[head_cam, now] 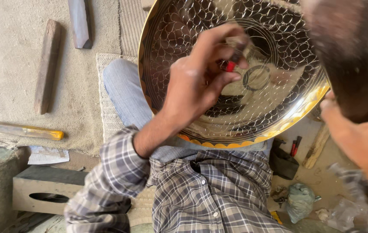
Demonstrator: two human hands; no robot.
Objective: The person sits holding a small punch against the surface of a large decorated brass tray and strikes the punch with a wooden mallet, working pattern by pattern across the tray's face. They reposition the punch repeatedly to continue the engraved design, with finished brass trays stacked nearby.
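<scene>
A large round brass tray (pixel 279 108), engraved with a scale pattern and a scalloped yellow border, leans on my lap. My left hand (pixel 201 77) is over its middle, fingers pinched on a small tool with a red band (pixel 230 66) pressed to the metal. My right hand (pixel 358 133) at the right edge grips a dark wooden mallet (pixel 343 56), raised and blurred above the tray's right side. My plaid shirt and jeans fill the lower centre.
Two wooden bars (pixel 48 64) (pixel 80 21) lie on the beige mat at left. A yellow-tipped tool (pixel 26 131) rests near the mat's edge. A slotted grey block (pixel 48 190) stands lower left. Red-handled tools (pixel 295 146) and a crumpled bag (pixel 300 200) lie at right.
</scene>
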